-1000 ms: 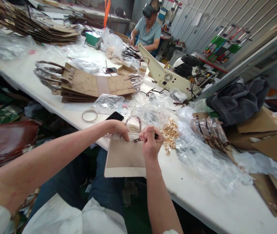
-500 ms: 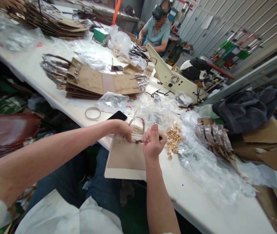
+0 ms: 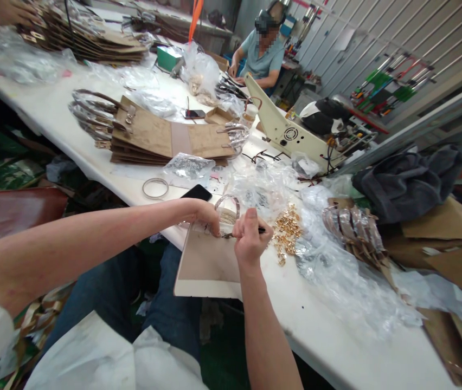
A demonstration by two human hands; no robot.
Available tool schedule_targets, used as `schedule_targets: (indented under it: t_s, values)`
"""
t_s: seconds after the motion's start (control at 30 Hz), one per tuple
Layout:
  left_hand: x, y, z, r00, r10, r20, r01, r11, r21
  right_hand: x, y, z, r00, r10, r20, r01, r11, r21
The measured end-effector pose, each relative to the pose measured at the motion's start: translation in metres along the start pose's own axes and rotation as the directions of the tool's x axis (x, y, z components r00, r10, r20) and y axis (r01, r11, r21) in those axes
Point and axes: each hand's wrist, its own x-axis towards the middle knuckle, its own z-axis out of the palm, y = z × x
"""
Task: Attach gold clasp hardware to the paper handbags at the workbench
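A flat beige bag panel (image 3: pixel 206 260) with a pale strip along its lower edge lies at the table's front edge. My left hand (image 3: pixel 207 218) is closed on the panel's top edge, fingers bent down by a small metal fitting. My right hand (image 3: pixel 251 241) is wrapped round a screwdriver (image 3: pixel 226 235), thumb up. Its metal shaft points left at the fitting, and a dark end shows past my fist. The tip is too small to make out. Behind my hands stands a loop handle (image 3: pixel 231 201) in clear film. Gold-coloured fittings (image 3: pixel 287 230) lie heaped right of my right hand.
Stacked brown bag pieces (image 3: pixel 149 130), a round ring (image 3: pixel 155 188) and a black phone (image 3: pixel 198 192) lie beyond my left arm. Clear plastic bags (image 3: pixel 337 271) spread to the right. A cream machine (image 3: pixel 292 132) stands further back. Another person (image 3: pixel 261 54) sits across the table.
My right fist has shifted slightly left and turned a little round the screwdriver. My left hand and the panel stay nearly still. At the top left, another person's hand reaches further over the stack.
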Motion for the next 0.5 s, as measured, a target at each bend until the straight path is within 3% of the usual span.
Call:
schedule_targets:
  t_s: [0.1, 0.3, 0.5]
  values:
    - [-0.004, 0.000, -0.001, 1.000, 0.019, -0.002, -0.019, 1.000, -0.002, -0.001, -0.001, -0.002, 1.000, 0.007, 0.021, -0.007, 0.999, 0.037]
    - [-0.006, -0.003, -0.010, 0.991, -0.002, 0.132, 0.001, 1.000, 0.013, -0.004, -0.001, -0.006, 0.999, 0.004, 0.043, -0.010, 0.991, 0.137]
    - [-0.007, 0.000, -0.010, 0.992, 0.007, 0.130, -0.012, 0.999, 0.044, -0.004, 0.002, -0.010, 0.999, -0.005, 0.035, -0.001, 0.987, 0.161]
